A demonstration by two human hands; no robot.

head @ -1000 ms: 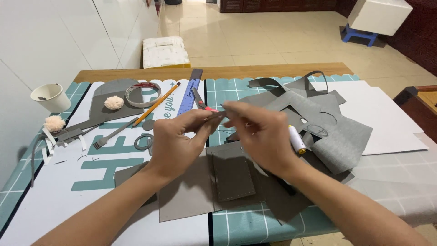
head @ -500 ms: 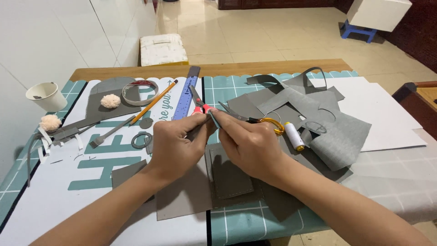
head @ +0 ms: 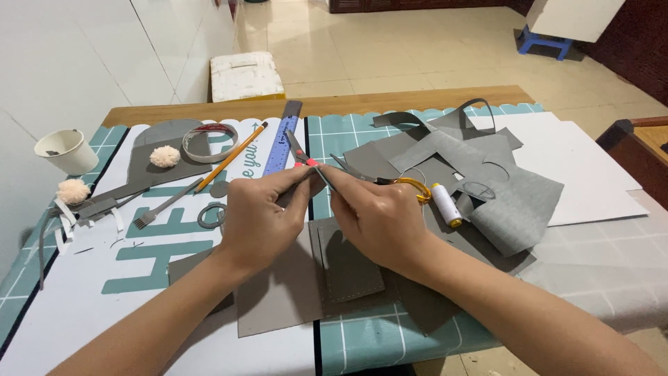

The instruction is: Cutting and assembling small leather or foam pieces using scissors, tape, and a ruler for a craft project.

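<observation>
My left hand (head: 261,219) and my right hand (head: 379,216) meet fingertip to fingertip above a flat grey leather panel (head: 348,268) with a stitched pocket. Both pinch a fine thin item (head: 320,174), too small to identify. Small grey snips with a red grip (head: 300,152) lie just beyond the left fingertips, with the red end touching them. Yellow-handled scissors (head: 410,186) and a white thread spool (head: 444,203) rest right behind my right hand.
A pile of grey leather cut-outs (head: 487,181) and white sheets (head: 584,167) fill the right side. A purple ruler (head: 282,139), pencil (head: 229,157), tape ring (head: 209,139), fluffy pompoms (head: 165,156), a pricking tool (head: 163,207) and a paper cup (head: 67,150) lie left. The table's front edge is near.
My right hand has shifted a little left and lower, closing onto the left fingertips. The left hand has stayed almost where it was.
</observation>
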